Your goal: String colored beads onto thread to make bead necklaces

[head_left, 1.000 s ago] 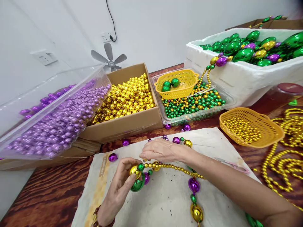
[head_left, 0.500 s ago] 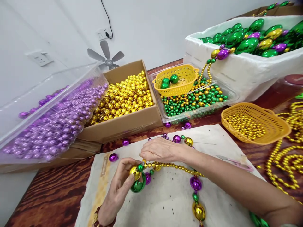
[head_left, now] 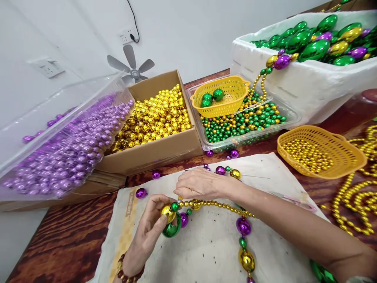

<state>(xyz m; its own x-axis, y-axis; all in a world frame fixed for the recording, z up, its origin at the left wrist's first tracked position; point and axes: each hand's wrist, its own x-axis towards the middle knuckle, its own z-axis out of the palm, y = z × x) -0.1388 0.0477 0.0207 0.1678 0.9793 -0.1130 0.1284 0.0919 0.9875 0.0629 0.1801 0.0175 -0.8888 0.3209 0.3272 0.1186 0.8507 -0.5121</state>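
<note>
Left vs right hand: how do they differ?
The left hand visibly grips a gold ball; the right hand has its fingers curled under, hiding any grip.
The left wrist wears a beaded bracelet; the right wrist is bare.
Shared: both hands are over the pale cloth.

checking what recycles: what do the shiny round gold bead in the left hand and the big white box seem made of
Shiny round gold bead: probably plastic, mirror-like metallic coating; sharp highlights show gloss, core uncertain. Big white box: likely foam, matt; thick, slightly uneven walls.
</note>
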